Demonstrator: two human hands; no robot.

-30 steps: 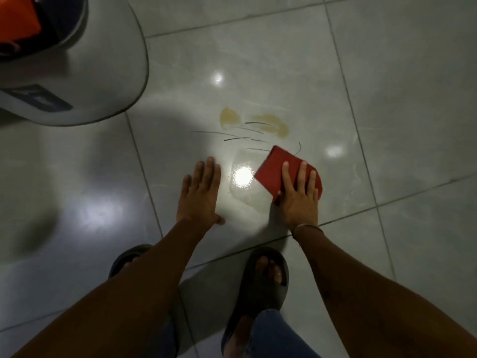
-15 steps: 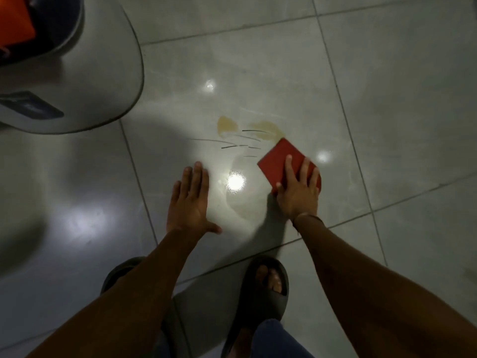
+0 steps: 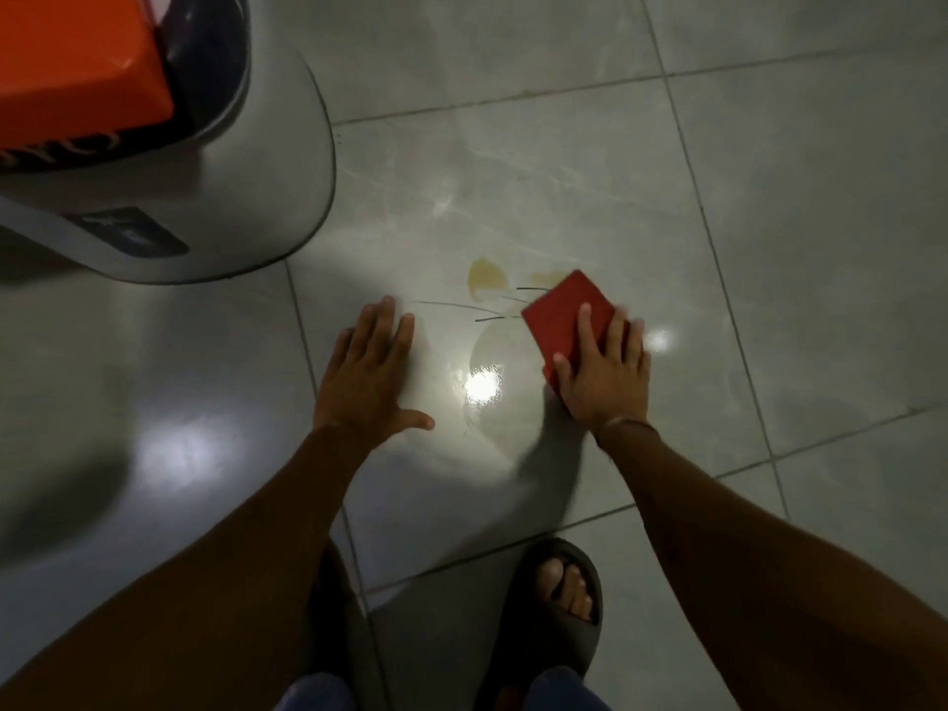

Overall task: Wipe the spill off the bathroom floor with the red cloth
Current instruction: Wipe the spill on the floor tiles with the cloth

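Observation:
A folded red cloth (image 3: 561,315) lies flat on the grey tiled floor (image 3: 821,248). My right hand (image 3: 603,372) presses down on it, fingers spread over its near half. The cloth's far corner covers part of a yellowish spill (image 3: 486,275), whose left blotch shows just beyond it. Thin dark streaks and a wet sheen (image 3: 482,351) lie between my hands. My left hand (image 3: 369,372) rests palm down on the floor to the left, fingers apart, holding nothing.
A large grey rounded appliance (image 3: 267,161) with an orange object (image 3: 77,59) on top stands at the upper left, close to my left hand. My feet in dark sandals (image 3: 556,613) are at the bottom. Bright light reflections dot the glossy tiles.
My right hand has pushed the cloth forward over the right blotch of the spill, which is now mostly covered. My left hand stays planted on the floor.

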